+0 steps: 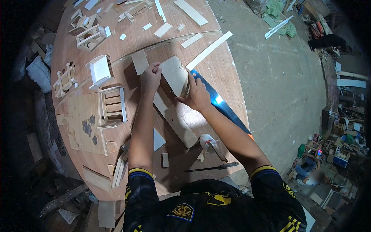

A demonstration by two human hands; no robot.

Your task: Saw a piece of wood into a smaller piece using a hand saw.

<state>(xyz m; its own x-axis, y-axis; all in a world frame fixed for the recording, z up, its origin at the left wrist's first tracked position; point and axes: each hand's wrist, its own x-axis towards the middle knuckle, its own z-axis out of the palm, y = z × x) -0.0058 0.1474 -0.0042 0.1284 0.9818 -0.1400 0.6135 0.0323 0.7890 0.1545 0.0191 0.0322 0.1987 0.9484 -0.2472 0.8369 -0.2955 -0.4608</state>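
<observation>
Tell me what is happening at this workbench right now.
A person stands at a plywood table, both hands on a small pale wooden board. The left hand pinches its upper left corner; the right hand holds its right edge. A handsaw lies beside the right hand, a longer plank beneath, and small wooden frames lie to the left.

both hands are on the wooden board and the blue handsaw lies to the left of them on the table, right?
Not quite: the head view shows the blue handsaw lying to the right of the hands, under the right hand. Left hand and right hand are both on the wooden board.
</observation>
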